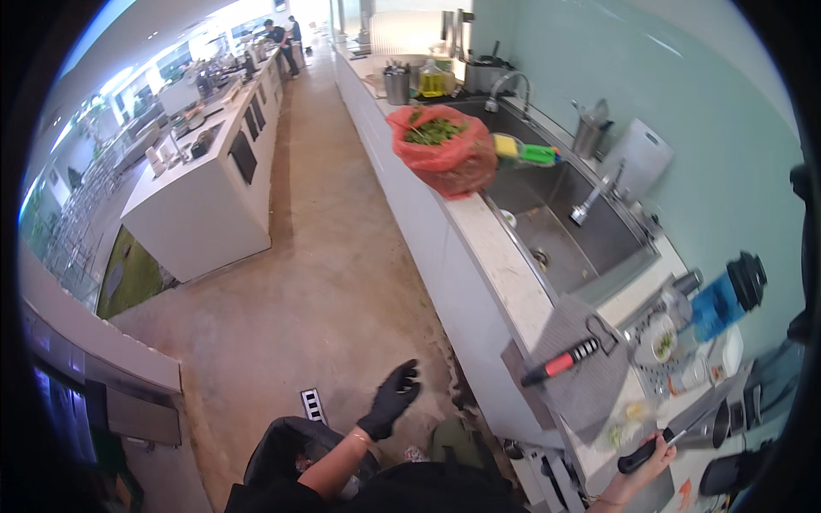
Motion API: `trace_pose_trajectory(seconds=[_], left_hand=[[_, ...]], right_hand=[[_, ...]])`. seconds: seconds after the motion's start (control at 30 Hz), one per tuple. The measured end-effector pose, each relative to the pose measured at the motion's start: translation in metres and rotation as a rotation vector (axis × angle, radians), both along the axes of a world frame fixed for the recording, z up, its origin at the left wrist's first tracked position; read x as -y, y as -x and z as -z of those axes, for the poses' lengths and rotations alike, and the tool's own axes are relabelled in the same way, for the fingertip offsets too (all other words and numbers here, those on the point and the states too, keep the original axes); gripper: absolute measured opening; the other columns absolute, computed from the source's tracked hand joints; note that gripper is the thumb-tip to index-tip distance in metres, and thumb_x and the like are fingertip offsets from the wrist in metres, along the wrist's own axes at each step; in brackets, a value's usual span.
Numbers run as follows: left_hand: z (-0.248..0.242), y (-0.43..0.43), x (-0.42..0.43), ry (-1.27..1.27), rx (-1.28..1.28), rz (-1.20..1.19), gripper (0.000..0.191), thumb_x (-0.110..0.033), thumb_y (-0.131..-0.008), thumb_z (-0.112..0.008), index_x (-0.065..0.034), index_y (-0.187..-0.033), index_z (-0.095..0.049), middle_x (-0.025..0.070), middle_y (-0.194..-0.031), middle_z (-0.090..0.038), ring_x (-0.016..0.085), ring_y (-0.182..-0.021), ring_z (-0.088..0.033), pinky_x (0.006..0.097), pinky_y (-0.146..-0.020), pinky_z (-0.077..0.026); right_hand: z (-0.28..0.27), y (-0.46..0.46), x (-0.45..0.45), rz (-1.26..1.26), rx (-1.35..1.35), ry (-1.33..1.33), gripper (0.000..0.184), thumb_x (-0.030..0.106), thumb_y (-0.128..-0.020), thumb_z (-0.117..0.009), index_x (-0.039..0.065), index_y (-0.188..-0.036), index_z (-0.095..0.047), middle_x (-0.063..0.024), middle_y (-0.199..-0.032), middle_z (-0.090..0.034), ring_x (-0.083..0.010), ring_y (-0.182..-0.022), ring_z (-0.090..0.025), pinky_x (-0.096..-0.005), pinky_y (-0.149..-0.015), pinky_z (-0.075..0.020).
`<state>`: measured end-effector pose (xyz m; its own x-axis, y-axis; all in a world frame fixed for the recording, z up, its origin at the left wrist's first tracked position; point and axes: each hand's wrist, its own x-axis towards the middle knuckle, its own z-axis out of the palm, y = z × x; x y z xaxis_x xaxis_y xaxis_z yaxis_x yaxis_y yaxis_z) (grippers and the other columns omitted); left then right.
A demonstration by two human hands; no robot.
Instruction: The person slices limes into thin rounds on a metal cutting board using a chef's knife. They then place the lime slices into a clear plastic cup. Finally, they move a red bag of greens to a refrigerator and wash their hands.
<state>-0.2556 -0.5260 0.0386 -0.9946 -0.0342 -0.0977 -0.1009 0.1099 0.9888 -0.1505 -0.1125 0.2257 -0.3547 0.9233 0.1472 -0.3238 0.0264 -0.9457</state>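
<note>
My left hand (391,397), in a black glove, hangs over the floor beside a black-lined bin (288,442), fingers apart and holding nothing. Low on the right, my bare right hand (659,456) grips the black handle of a knife (680,428), its blade pointing up and right over the counter. Just left of the knife lie small clear bags or wraps with pale food (625,433). A grey cloth mat (577,391) drapes over the counter edge with a red and black handled tool (561,365) across it. A red plastic bag of leafy greens (442,151) rests at the sink's near edge.
A steel double sink (558,250) with faucets runs along the right-hand counter. Near it are a white cutting board (638,157), a blue bottle (718,308), and a perforated tray (651,378) with bowls. An island counter (199,218) stands left; people (282,42) are far off.
</note>
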Motion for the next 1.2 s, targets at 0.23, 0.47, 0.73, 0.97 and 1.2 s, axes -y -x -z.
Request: trace_pose_trajectory(seconds=[0.23,0.47,0.73,0.97,1.2], left_hand=[[-0.127,0.108,-0.036,-0.18,-0.178,0.544,0.044,-0.017,-0.087,-0.072,-0.0105,-0.127,-0.054,0.0035,-0.099,-0.064,0.013,-0.091,-0.06,0.0297,-0.082,-0.051],[-0.187,0.246,0.049,-0.004,-0.096,0.477,0.031,-0.02,-0.086,-0.069,-0.0079,-0.112,-0.055,0.0064,-0.091,-0.063,0.015,-0.082,-0.059,0.0313,-0.075,-0.049],[-0.19,0.355,0.166,0.048,-0.232,-0.176,0.039,-0.011,-0.083,-0.058,-0.0036,-0.119,-0.044,0.0148,-0.087,-0.059,0.029,-0.078,-0.063,0.0388,-0.071,-0.049],[-0.179,0.503,0.323,-0.388,-0.5,-0.331,0.01,-0.012,-0.091,-0.044,-0.0051,-0.095,-0.038,0.0003,-0.079,-0.039,0.01,-0.068,-0.037,0.0258,-0.064,-0.038],[-0.206,0.696,0.386,-0.355,-0.347,-0.288,0.01,-0.003,-0.094,-0.053,-0.0095,-0.096,-0.045,-0.0038,-0.08,-0.039,0.006,-0.068,-0.039,0.0215,-0.059,-0.036]], right_hand=[[0.007,0.207,0.182,-0.428,0.072,0.059,0.028,-0.004,-0.083,-0.054,0.007,-0.105,-0.041,-0.0066,-0.093,-0.053,-0.0123,-0.073,-0.053,-0.0269,-0.067,-0.0481],[0.003,0.387,0.324,-0.834,0.004,0.019,0.038,-0.007,-0.08,-0.054,0.012,-0.103,-0.031,-0.0082,-0.096,-0.049,-0.0137,-0.078,-0.052,-0.0263,-0.07,-0.0475],[-0.005,0.546,0.482,-1.275,-0.191,-0.1,0.037,0.005,-0.087,-0.063,0.013,-0.102,-0.03,-0.0057,-0.095,-0.047,-0.0129,-0.076,-0.049,-0.0264,-0.071,-0.0445],[-0.003,0.658,0.562,-1.269,-0.079,0.283,0.047,-0.009,-0.083,-0.057,0.015,-0.11,-0.029,-0.0136,-0.099,-0.056,-0.0118,-0.067,-0.05,-0.0241,-0.055,-0.0452],[-0.011,0.753,0.52,-0.906,-0.063,0.506,0.052,-0.01,-0.072,-0.052,0.005,-0.12,-0.038,-0.0204,-0.105,-0.062,-0.0136,-0.069,-0.051,-0.0239,-0.05,-0.0443]])
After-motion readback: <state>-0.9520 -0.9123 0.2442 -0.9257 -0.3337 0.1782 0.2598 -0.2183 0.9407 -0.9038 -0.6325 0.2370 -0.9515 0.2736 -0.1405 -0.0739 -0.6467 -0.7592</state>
